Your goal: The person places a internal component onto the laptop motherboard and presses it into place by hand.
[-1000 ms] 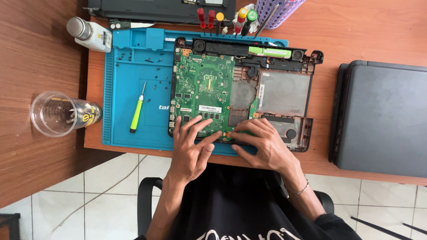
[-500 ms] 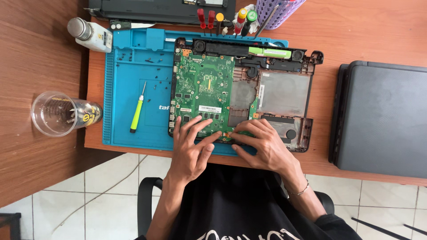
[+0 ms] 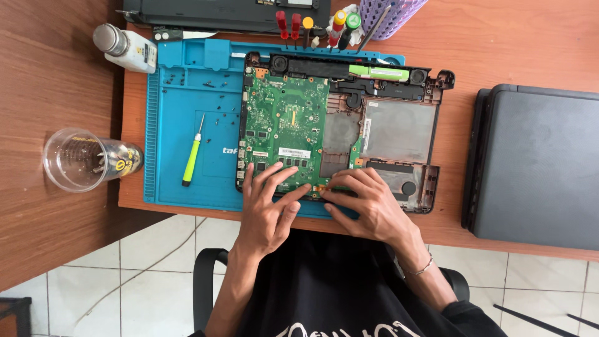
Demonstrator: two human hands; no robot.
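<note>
An opened black laptop base lies on a blue work mat, with its green circuit board bared. My left hand rests on the board's near edge, fingers spread. My right hand sits beside it, fingertips pinching at a small orange part at the board's near edge. The fingertips of both hands almost meet there. I cannot tell whether anything is gripped.
A yellow-green screwdriver and several tiny screws lie on the mat's left side. A clear cup lies on its side on the left; a small bottle rests beyond it. A closed dark laptop sits at right. Tools and a purple basket stand at the back.
</note>
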